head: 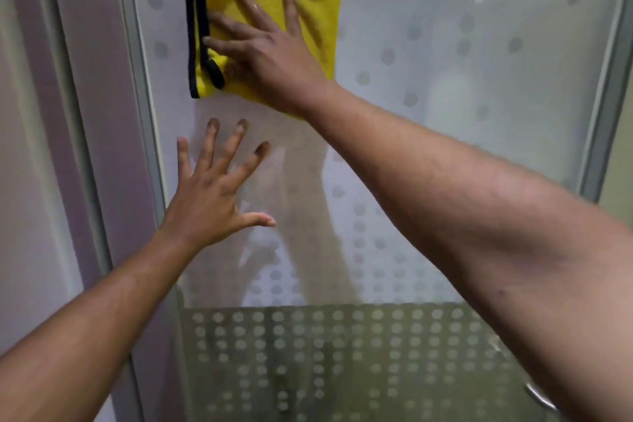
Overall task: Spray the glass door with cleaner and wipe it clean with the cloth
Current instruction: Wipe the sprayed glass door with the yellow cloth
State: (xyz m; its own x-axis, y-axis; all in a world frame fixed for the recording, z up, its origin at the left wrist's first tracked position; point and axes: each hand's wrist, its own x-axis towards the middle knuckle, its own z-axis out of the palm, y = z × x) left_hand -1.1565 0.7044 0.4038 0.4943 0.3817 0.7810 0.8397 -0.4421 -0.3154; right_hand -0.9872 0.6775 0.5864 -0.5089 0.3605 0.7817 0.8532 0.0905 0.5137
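Note:
A frosted glass door [428, 86] with a pattern of grey dots fills most of the view. High on its left part a folded yellow cloth [318, 3] with black edging lies flat against the glass. My right hand [263, 51] presses on the cloth with its fingers spread, the arm reaching in from the lower right. Below it my left hand [212, 188] rests flat on the bare glass with fingers apart, holding nothing. No spray bottle is in view.
The door's metal frame [144, 113] runs down the left side, next to a pale purple wall strip [68, 113]. Another frame edge [606, 96] stands at the right. A metal handle [541, 397] shows at the lower right.

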